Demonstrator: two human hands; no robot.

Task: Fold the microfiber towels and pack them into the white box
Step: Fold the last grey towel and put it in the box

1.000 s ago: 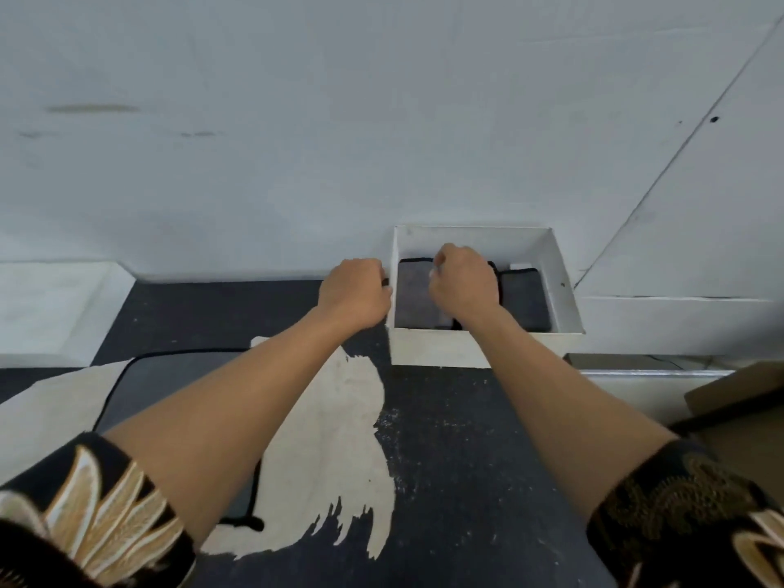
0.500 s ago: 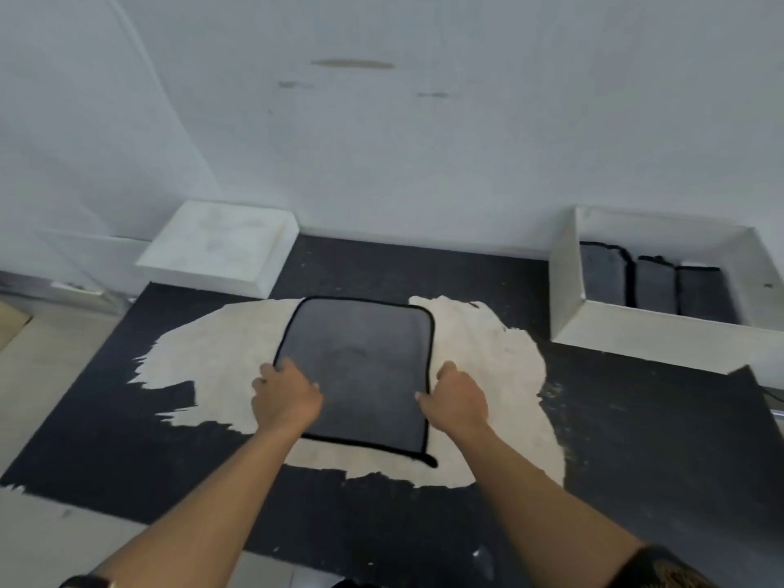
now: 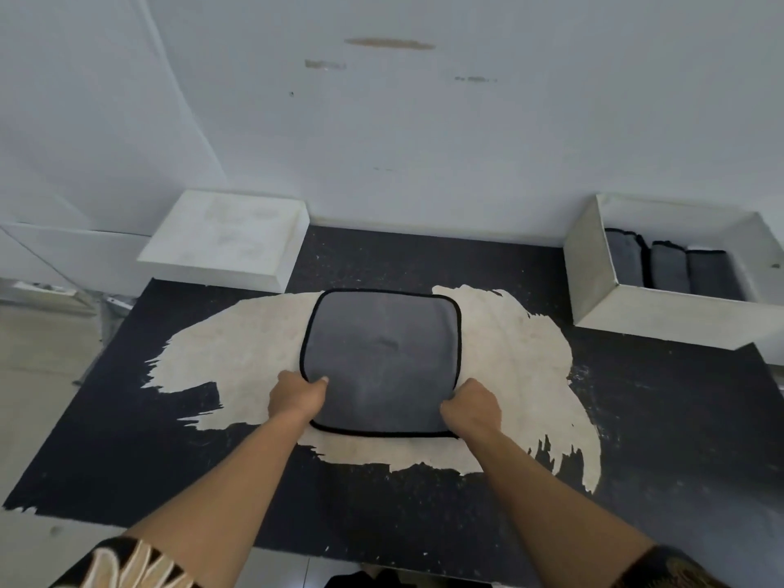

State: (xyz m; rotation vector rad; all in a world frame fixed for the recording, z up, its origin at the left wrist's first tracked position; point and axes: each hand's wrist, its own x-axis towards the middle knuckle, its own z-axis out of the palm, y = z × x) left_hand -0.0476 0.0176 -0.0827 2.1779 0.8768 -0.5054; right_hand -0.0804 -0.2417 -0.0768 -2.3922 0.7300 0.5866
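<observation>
A grey microfiber towel (image 3: 382, 358) with a black hem lies spread flat on the worn black table top (image 3: 424, 502). My left hand (image 3: 297, 396) pinches its near left edge, thumb on top of the cloth. My right hand (image 3: 473, 407) grips the near right corner with curled fingers. The white box (image 3: 662, 311) stands at the back right against the wall. Three folded grey towels (image 3: 670, 269) stand side by side inside it.
A white lid or flat box (image 3: 229, 239) lies at the back left by the wall. The table's black coating is scraped off in a wide pale patch (image 3: 522, 375) under and around the towel. Floor shows past the table's left edge.
Both hands left the white box and came to the flat towel, which they now hold at its near edge. My view swung left, so the box sits at the far right.
</observation>
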